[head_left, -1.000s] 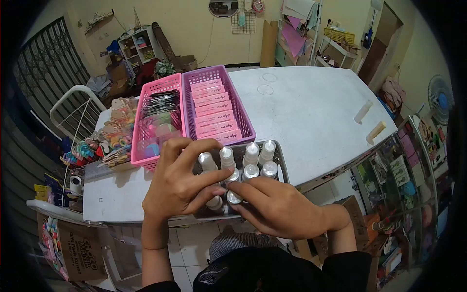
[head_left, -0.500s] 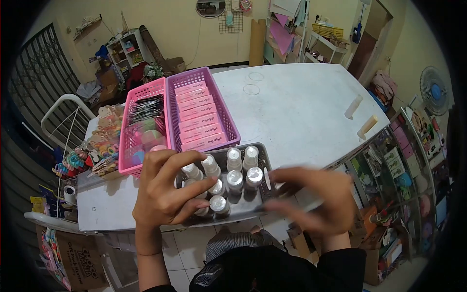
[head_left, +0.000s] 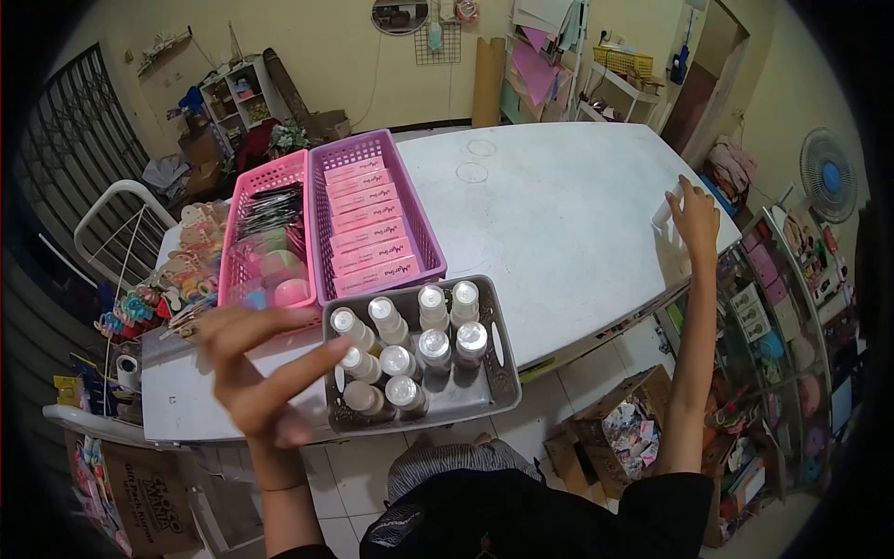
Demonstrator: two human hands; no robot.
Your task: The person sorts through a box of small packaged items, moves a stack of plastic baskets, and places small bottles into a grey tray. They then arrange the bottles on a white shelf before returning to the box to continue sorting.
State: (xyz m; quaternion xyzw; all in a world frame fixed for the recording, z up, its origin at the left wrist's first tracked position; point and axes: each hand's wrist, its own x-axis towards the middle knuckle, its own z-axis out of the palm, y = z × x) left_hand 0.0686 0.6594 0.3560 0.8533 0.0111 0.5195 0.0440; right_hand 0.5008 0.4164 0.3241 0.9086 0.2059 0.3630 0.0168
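Observation:
My left hand (head_left: pixel 256 363), smeared by motion, hovers at the left end of a grey plastic basket (head_left: pixel 466 402). Its fingers are spread, holding nothing, and the index fingertip overlaps the basket's left rim in this view. Inside the basket, several small clear bottles with white caps (head_left: pixel 405 395) stand upright in two groups. At the table's far right, my right hand (head_left: pixel 694 222) reaches out with its fingers apart. Thumb and fingertips are right at the upper end of a small whitish bottle (head_left: pixel 662 216). The cream-coloured bottle beside it is hidden behind this hand.
A purple basket (head_left: pixel 424 228) of pink boxes and a pink basket (head_left: pixel 226 265) of packets stand behind the grey one on the white table (head_left: pixel 549 205). Colourful trinkets (head_left: pixel 191 270) lie at the left. Glass shelving (head_left: pixel 782 345) and a fan (head_left: pixel 829 175) are at right.
My right hand has moved from the grey basket's right end out to the bottles at the far right. My left hand has drawn back leftward, off the bottles in the basket.

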